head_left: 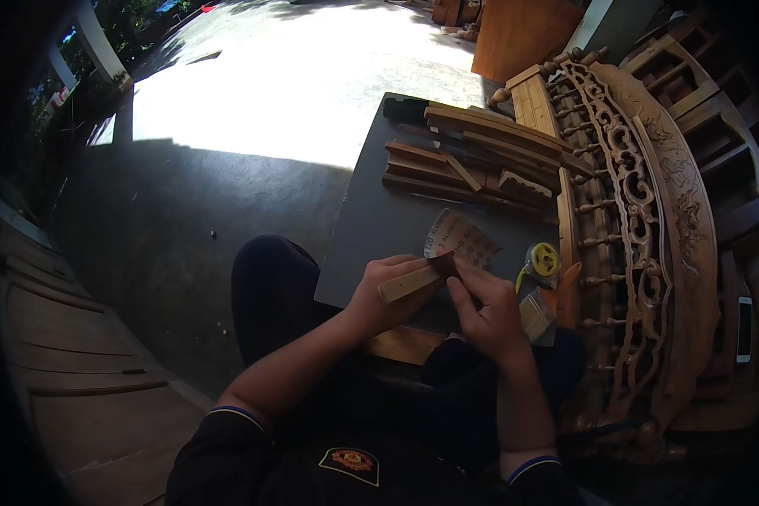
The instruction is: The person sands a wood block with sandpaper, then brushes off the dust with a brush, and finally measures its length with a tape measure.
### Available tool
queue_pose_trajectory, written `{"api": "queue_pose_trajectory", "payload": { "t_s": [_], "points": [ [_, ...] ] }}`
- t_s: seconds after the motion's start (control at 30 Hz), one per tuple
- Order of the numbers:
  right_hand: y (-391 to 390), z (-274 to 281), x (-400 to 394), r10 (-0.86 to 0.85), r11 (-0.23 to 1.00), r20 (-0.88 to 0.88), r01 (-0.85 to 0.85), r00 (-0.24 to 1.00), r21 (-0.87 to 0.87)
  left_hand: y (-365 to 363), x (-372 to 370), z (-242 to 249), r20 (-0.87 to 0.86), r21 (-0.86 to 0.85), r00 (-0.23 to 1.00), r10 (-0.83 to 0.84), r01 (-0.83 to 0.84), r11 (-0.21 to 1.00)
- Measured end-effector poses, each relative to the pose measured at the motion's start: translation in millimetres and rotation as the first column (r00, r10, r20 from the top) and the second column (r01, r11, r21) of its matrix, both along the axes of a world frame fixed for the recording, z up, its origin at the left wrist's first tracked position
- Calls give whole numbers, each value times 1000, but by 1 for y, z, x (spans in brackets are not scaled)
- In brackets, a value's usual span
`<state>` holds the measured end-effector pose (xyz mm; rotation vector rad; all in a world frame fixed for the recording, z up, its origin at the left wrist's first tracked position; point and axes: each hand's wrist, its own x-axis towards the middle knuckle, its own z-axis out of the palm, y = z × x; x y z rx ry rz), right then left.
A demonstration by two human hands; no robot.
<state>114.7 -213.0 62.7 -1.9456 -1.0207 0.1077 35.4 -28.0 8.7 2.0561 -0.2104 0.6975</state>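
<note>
My left hand is closed round a short light wooden piece, whose blunt end points to the lower left. At its far end my right hand pinches a small dark brown folded sheet, apparently sandpaper, against the wood. Just beyond the fingers, a larger curled sandpaper sheet with printed lettering on its back lies on the dark board. A yellow tape measure and a flat brush with pale bristles are right of my right hand.
Several wooden strips lie across the board's far part. Along the right side stands a carved wooden panel with turned spindles, and a phone rests beyond it. Panelled wood lies at the left.
</note>
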Motion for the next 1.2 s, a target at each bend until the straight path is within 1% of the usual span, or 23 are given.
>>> {"api": "queue_pose_trajectory", "payload": {
  "t_s": [0.07,0.1,0.17,0.2,0.23,0.33,0.37,0.47,0.5,0.57,0.6,0.63,0.67,0.73,0.77,0.87,0.9,0.97,1.0,1.07,1.1,1.13,1.2],
  "points": [
    [-4,-14,22,-135,990,-111,130,985,-51,-10,2,3,8,-50,999,53,-52,997],
    [-1,-18,31,-225,974,-180,215,958,-77,-11,3,4,25,-43,998,56,-55,998],
    [-6,-22,26,-169,985,-61,166,984,-46,-11,5,7,60,-31,996,66,-65,997],
    [-3,-17,18,-135,990,-1,135,991,-32,-7,5,5,53,-8,998,34,-34,999],
    [2,-3,2,-52,999,-14,52,999,13,-2,5,0,41,14,999,7,-8,1000],
    [5,4,-12,116,991,-7,-115,993,66,3,1,-5,2,37,1000,-19,19,999],
    [3,5,-5,74,995,-85,-68,994,70,2,1,-4,-4,42,1000,-28,28,999],
    [-3,-30,34,-239,971,-134,235,962,-38,-12,1,11,-38,-89,996,80,-83,993],
    [-3,-25,38,-244,968,-145,231,959,-101,-14,2,12,-10,-71,997,70,-71,995],
    [-1,-16,17,-110,994,-25,109,994,-16,-10,4,11,46,-27,997,55,-54,998],
    [4,-5,-1,-36,999,37,35,999,21,-6,4,6,39,-57,999,21,-19,998],
    [10,8,-20,66,996,63,-69,996,59,-2,3,-3,26,-88,1000,-9,11,996],
    [11,11,-22,110,991,52,-113,993,66,0,-1,-9,7,-118,999,-41,42,992],
    [11,11,-25,179,979,27,-181,983,94,1,-3,-4,-12,-65,1000,-6,5,998],
    [9,5,-14,92,993,-31,-89,995,78,1,0,0,-11,-36,1000,6,-6,999],
    [4,-30,26,-181,983,-84,182,980,-1,-8,2,6,-75,-53,993,87,-91,994],
    [5,-22,19,-126,992,57,126,990,-1,-8,2,3,-44,-37,997,59,-60,997],
    [14,3,-20,53,997,151,-60,987,41,1,2,-6,14,6,1000,12,-12,1000],
    [17,10,-33,145,986,191,-159,971,55,0,2,-9,-10,-132,1000,-9,7,991],
    [19,11,-36,229,966,179,-246,957,81,-4,-2,-16,-64,-395,996,-66,36,918],
    [19,11,-36,260,955,173,-280,950,98,-2,-4,-18,-134,-399,987,-90,29,917],
    [17,4,-26,160,982,122,-171,979,83,-2,-3,-10,-128,-308,991,-33,-8,951],
    [13,-14,7,-43,999,43,42,998,28,-5,3,7,-78,-130,994,81,-91,987]
  ]
}}
